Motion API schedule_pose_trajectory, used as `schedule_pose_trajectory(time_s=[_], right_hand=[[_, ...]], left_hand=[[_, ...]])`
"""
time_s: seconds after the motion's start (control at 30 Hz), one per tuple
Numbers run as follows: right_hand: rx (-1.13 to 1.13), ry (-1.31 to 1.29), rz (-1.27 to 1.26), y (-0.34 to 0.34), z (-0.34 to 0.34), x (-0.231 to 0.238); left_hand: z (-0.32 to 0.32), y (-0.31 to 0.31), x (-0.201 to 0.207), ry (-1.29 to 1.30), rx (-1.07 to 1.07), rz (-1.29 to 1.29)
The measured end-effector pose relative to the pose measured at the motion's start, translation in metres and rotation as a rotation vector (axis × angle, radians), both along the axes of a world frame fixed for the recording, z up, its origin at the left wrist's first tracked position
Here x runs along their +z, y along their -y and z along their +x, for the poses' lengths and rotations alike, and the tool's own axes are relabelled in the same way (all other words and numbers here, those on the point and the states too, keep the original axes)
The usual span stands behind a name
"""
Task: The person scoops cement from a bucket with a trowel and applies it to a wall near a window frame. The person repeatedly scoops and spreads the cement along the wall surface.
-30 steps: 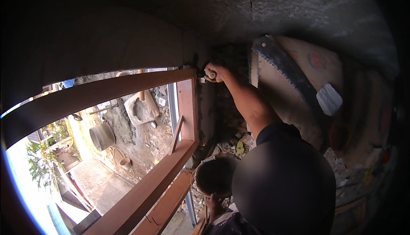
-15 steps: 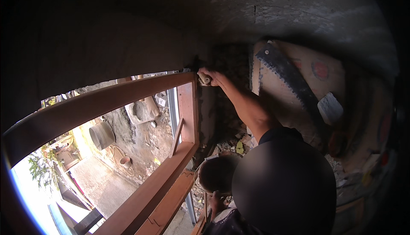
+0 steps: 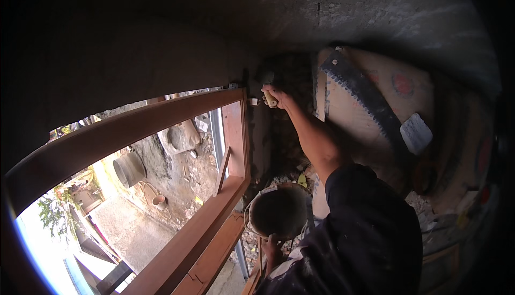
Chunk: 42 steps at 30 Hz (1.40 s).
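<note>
Stretched out toward the wall corner, my right hand (image 3: 279, 95) is closed around the pale handle of a trowel (image 3: 270, 100). The trowel's dark blade points up toward the wall and is hard to make out in the shade. Close to it on the left is the upper corner of a brown wooden window frame (image 3: 245, 134). Lower down, my left hand (image 3: 272, 245) grips the near rim of a round bucket (image 3: 257, 229). Dark grey material shows inside the bucket, but its surface is dim.
A large toothed saw (image 3: 365, 94) rests against brown sacks (image 3: 397, 75) on the right, with a pale flat piece (image 3: 416, 133) beside it. Rubble lies around the bucket. Through the window frame show a grey tub (image 3: 129, 170) and a small pail (image 3: 159, 202) outside.
My right hand with the trowel has moved slightly right, away from the window frame corner. The bucket shows more fully now as my upper arm has shifted; my left hand stays at its rim.
</note>
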State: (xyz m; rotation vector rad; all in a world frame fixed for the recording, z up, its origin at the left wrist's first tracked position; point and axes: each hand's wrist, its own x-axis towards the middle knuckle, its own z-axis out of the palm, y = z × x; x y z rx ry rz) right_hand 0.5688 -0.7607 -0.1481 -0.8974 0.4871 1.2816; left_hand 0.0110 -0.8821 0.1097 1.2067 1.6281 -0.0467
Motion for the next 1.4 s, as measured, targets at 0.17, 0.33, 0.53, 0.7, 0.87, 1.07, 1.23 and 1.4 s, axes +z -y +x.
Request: schedule_pose_trajectory(time_s=[0.17, 0.33, 0.53, 0.7, 0.87, 1.07, 1.23, 1.4], right_hand=[[0.166, 0.126, -0.049, -0.045, 0.026, -0.034], [0.140, 0.053, 0.084, -0.018, 0.024, 0.000], [-0.104, -0.109, 0.378, 0.034, 0.002, 0.048], [-0.324, 0.124, 0.272, 0.042, -0.044, 0.084], [-0.348, 0.675, -0.545, 0.030, -0.081, 0.128], [0.311, 1.080, -0.540, 0.045, -0.082, 0.190], [-0.079, 0.692, -0.329, 0.079, -0.127, 0.214], [0.106, 0.581, 0.003, 0.172, -0.171, 0.279]], left_hand=[[-0.006, -0.009, -0.004, -0.041, -0.045, -0.061], [0.049, -0.003, 0.014, -0.017, 0.286, -0.118], [0.065, -0.015, 0.000, -0.021, 0.201, -0.123], [0.077, -0.022, 0.003, 0.044, 0.198, -0.134], [0.081, -0.027, 0.007, 0.080, 0.163, -0.051], [0.090, -0.030, 0.005, 0.125, 0.237, 0.011], [0.108, -0.031, 0.010, 0.145, 0.283, 0.042], [0.105, -0.057, -0.013, 0.223, 0.205, 0.093]])
